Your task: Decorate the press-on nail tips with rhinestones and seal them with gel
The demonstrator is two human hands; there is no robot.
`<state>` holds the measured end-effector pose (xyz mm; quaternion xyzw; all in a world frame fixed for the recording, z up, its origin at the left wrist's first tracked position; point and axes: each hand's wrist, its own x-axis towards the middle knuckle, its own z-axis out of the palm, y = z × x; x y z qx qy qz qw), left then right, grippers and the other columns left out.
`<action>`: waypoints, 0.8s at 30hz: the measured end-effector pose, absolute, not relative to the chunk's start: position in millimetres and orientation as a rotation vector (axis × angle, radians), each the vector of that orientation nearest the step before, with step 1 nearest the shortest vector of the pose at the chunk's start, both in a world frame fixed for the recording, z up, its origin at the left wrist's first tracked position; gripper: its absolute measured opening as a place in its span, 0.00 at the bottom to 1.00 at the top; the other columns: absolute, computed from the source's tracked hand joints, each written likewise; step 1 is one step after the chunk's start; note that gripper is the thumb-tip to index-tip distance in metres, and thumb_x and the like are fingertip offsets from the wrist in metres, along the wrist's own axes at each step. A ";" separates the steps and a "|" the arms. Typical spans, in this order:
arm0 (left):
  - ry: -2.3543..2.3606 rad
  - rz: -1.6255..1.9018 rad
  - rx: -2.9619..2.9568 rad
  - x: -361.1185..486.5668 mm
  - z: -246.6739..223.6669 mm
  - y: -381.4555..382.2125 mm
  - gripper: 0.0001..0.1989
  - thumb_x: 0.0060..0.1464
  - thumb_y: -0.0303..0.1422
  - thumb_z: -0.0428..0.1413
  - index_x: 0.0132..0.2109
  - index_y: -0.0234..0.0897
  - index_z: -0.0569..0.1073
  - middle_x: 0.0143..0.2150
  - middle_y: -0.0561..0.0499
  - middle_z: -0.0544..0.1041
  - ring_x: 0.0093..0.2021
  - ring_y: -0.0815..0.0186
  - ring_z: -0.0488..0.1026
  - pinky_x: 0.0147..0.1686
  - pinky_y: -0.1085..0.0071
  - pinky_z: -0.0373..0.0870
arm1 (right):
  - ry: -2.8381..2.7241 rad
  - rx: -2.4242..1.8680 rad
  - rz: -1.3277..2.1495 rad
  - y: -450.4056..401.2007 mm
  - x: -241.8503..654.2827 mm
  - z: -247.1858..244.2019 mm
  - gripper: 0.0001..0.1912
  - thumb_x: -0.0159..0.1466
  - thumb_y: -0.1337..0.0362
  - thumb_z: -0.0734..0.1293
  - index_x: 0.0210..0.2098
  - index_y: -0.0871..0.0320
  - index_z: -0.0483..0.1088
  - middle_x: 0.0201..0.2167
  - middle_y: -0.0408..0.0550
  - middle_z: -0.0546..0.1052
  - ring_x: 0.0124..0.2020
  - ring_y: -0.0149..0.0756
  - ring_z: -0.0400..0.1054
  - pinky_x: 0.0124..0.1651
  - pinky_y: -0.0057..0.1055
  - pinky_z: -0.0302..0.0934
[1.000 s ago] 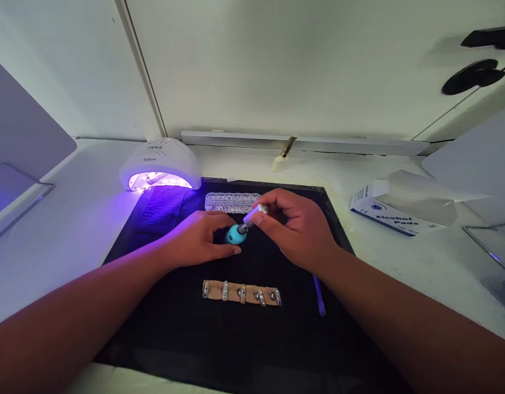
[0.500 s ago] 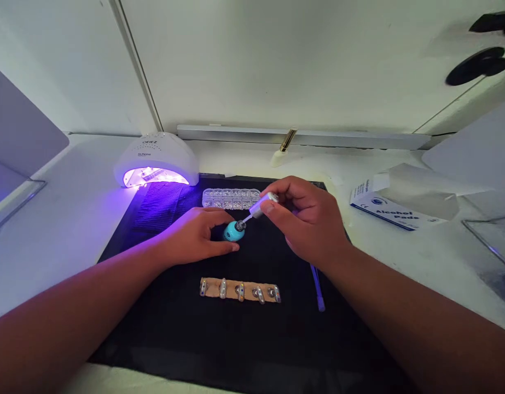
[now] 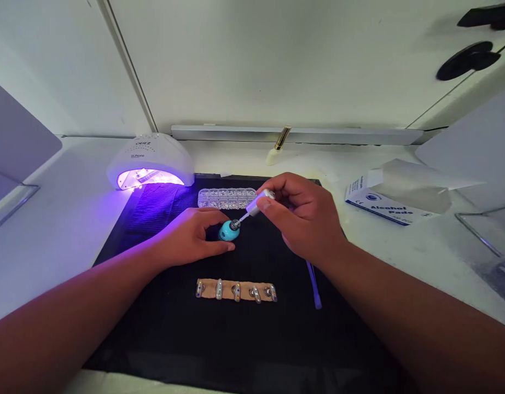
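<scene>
My left hand [image 3: 195, 236] is closed round a small turquoise nail polish bottle [image 3: 228, 231], its thumb on the near side and its index finger on the far side. The bottle tilts toward the right, its neck uncapped. Between the thumb and fingers of my right hand [image 3: 303, 216] is a white brush cap [image 3: 259, 202], and the brush tip is at the bottle's mouth. In front of both hands lies a beige strip [image 3: 246, 291] carrying several decorated false nails. Behind the bottle is a clear compartment case [image 3: 226, 198] of tiny gems.
A lit nail lamp [image 3: 151, 161] stands at the back left. A purple stick-like tool [image 3: 313, 285] lies by my right wrist on the black mat [image 3: 186, 345]. Farther back are a gold-capped bottle [image 3: 278, 146] and, at right, an open alcohol pads box [image 3: 383, 205].
The whole scene sits slightly farther left as the camera turns a little. Both hands keep their grips, with the brush tip still at the bottle's mouth.
</scene>
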<state>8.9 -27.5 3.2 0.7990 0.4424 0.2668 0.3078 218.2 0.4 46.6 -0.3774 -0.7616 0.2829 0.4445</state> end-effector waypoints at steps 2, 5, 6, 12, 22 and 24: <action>1.166 0.701 2.107 9.3 3.4 -27.4 0.10 0.53 0.36 0.62 0.39 0.35 0.75 0.32 0.55 0.74 0.31 0.70 0.68 0.32 0.74 0.62 | -1.883 -0.936 0.704 0.7 218.5 46.6 0.06 0.60 0.61 0.68 0.28 0.54 0.70 0.20 0.39 0.66 0.20 0.28 0.57 0.25 0.30 0.52; 1.163 0.702 2.096 10.2 3.6 -27.0 0.10 0.53 0.36 0.62 0.40 0.35 0.75 0.33 0.55 0.74 0.32 0.70 0.68 0.33 0.74 0.62 | -1.871 -0.925 0.708 0.7 218.6 47.1 0.06 0.60 0.61 0.68 0.28 0.55 0.70 0.20 0.38 0.66 0.20 0.27 0.56 0.25 0.29 0.52; 1.164 0.703 2.093 10.3 3.6 -26.9 0.10 0.53 0.36 0.62 0.40 0.36 0.75 0.33 0.55 0.74 0.32 0.70 0.68 0.34 0.73 0.62 | -1.866 -0.921 0.711 0.5 218.5 47.4 0.06 0.60 0.61 0.68 0.28 0.55 0.70 0.19 0.38 0.66 0.20 0.27 0.56 0.25 0.29 0.52; 1.179 0.702 2.082 10.0 4.3 -27.3 0.10 0.53 0.36 0.62 0.40 0.35 0.76 0.33 0.55 0.74 0.32 0.69 0.68 0.34 0.73 0.62 | -1.819 -0.942 0.761 0.9 217.0 48.6 0.06 0.60 0.62 0.67 0.28 0.56 0.70 0.18 0.38 0.66 0.19 0.26 0.56 0.24 0.27 0.50; 1.176 0.680 2.104 10.5 5.6 -28.7 0.09 0.53 0.35 0.62 0.39 0.35 0.75 0.33 0.54 0.74 0.32 0.69 0.69 0.33 0.72 0.62 | -1.610 -0.939 0.987 -1.7 218.6 50.5 0.08 0.57 0.60 0.69 0.27 0.58 0.71 0.20 0.38 0.67 0.21 0.26 0.57 0.26 0.27 0.51; 1.174 0.685 2.114 9.9 2.9 -28.0 0.09 0.53 0.36 0.62 0.39 0.35 0.76 0.33 0.54 0.75 0.32 0.69 0.69 0.34 0.72 0.63 | -1.557 -0.932 1.012 -4.7 219.8 52.5 0.08 0.57 0.60 0.69 0.26 0.57 0.71 0.20 0.38 0.66 0.21 0.26 0.56 0.26 0.27 0.51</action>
